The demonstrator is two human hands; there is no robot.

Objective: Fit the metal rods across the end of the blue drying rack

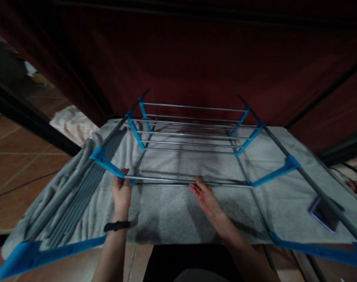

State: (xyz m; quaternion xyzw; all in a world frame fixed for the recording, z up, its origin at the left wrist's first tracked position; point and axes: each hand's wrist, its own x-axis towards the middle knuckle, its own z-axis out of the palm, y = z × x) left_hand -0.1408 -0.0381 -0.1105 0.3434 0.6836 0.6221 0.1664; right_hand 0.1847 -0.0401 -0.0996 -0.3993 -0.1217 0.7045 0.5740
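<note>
A rack of grey metal poles and blue plastic brackets stands in front of me, like a drying rack partly put together. My left hand (121, 194) is closed at the left end of a thin metal rod (161, 179), where it meets a blue bracket (108, 163). Further right along this rod, my right hand (204, 192) pinches it near its middle. The rod's other end lies at the right blue bracket (272, 175); whether it sits fully in there I cannot tell. Behind, several rods (193, 134) span between blue side pieces (135, 131).
A grey blanket (172, 215) lies under the rack. Several loose grey rods (89, 192) rest on it at the left. A dark phone-like device (323, 213) lies at the right, partly behind a pole. Dark red fabric (190, 62) hangs behind; floor tiles (22, 164) show left.
</note>
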